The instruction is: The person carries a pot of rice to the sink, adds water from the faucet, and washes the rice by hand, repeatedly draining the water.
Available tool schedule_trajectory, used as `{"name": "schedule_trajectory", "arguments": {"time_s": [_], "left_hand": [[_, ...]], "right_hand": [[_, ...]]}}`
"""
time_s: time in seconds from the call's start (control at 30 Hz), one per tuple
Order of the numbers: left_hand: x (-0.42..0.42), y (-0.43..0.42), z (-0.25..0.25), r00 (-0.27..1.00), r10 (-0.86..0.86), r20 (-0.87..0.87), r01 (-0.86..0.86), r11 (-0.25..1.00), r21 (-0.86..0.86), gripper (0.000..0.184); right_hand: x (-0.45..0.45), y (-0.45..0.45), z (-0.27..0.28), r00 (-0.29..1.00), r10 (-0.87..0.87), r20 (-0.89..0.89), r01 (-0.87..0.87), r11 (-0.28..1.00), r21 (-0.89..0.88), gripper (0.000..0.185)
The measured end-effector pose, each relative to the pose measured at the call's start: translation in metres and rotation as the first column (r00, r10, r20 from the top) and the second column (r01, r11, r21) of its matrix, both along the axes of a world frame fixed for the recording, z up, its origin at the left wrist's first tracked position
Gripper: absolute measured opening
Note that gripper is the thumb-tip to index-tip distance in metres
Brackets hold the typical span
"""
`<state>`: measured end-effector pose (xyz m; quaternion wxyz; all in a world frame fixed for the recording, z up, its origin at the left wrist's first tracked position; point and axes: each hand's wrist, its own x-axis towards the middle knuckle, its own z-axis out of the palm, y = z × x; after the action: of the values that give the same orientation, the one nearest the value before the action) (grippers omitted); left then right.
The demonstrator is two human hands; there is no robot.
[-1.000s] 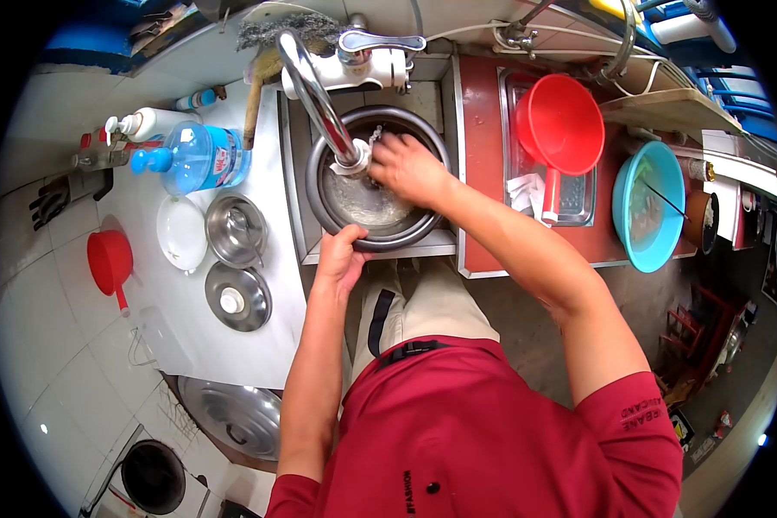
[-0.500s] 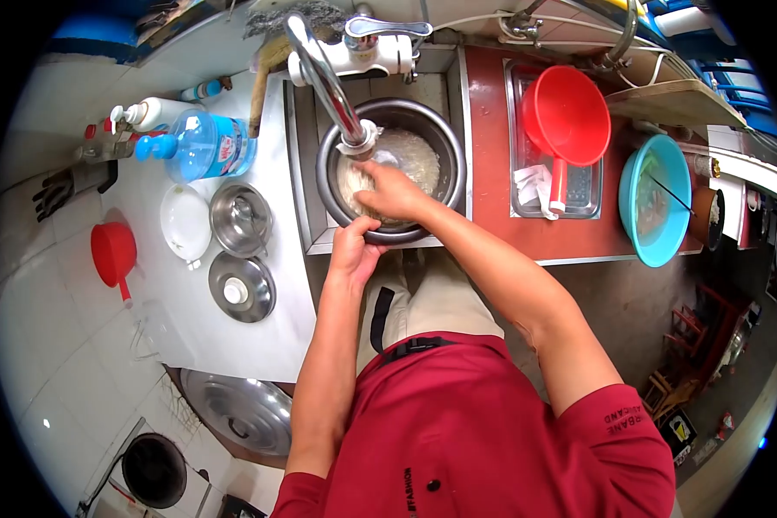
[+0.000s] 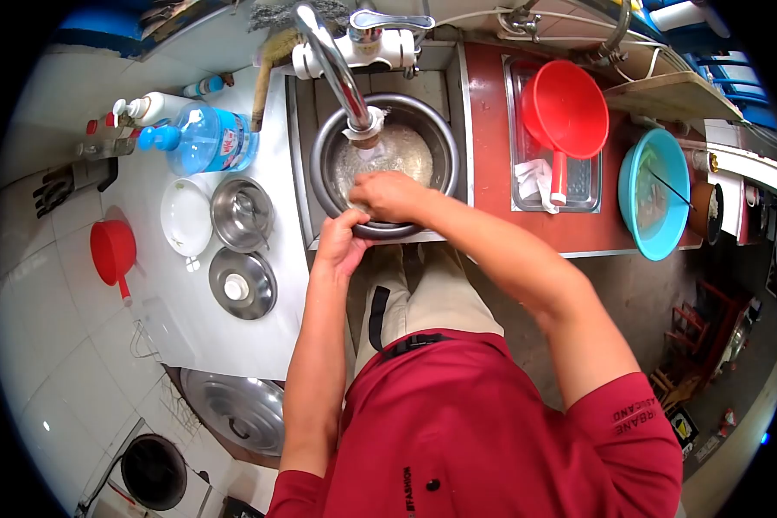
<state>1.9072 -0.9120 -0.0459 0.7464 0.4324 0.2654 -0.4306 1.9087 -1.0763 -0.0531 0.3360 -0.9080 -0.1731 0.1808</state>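
A dark-rimmed metal pot [image 3: 446, 147] stands in the sink [image 3: 459, 104] under the chrome faucet [image 3: 332, 65]. Cloudy water with pale grains [image 3: 401, 155] fills its lower part, and water runs in from the spout. My left hand [image 3: 344, 244] grips the near-left rim, thumb on top. Inside the pot, near that rim, is my right hand [image 3: 387, 197], its fingers curled down toward the water; whatever they hold is hidden.
Left counter: a blue bottle [image 3: 203, 138], white plate [image 3: 186, 217], steel bowl [image 3: 242, 213] and metal lid [image 3: 243, 283]. Right: a red dipper [image 3: 565, 110] over a metal tray [image 3: 583, 186], and a turquoise basin [image 3: 654, 194]. A red ladle [image 3: 113, 252] hangs at left.
My right hand has swept from the far right side of the pot's inside to the near-left rim, its fingers now curled. My left hand stays on the rim.
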Motion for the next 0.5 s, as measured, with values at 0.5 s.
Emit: {"name": "schedule_trajectory", "arguments": {"time_s": [0.5], "left_hand": [[0.002,-0.01,-0.001,0.999,0.039,-0.007,-0.039,0.999,-0.037,0.016]], "right_hand": [[0.021,0.022,-0.024,0.922,-0.323,0.214,0.315,0.946,0.073,0.021]]}}
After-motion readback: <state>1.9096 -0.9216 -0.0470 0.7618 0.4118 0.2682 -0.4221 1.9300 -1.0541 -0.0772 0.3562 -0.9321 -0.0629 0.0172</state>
